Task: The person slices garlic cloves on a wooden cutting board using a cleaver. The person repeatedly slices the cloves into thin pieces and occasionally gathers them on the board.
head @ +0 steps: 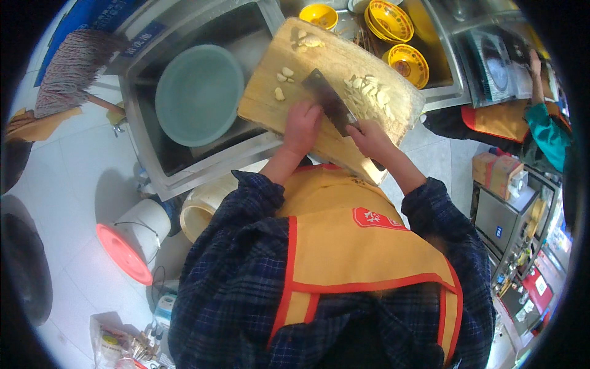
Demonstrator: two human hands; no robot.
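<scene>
A thick wooden chopping board (272,50) lies across the sink edge before me. My right hand (370,140) grips the handle of a cleaver (329,99), whose broad blade rests on or just over the board. Beside the blade, my left hand (302,125) is on the board with curled fingers; whatever may be under them is hidden. To the right of the blade lies a heap of sliced garlic (368,94). Several whole peeled garlic cloves (279,94) sit left of it. At the far end is a piece of what looks like ginger (311,41).
A pale green basin (200,94) stands in the left sink (152,161). Yellow patterned bowls (405,67) sit in the right sink. A mop (69,69) leans at left, above a white bucket with a pink rim (124,253). A co-worker's green sleeve (546,131) shows at right.
</scene>
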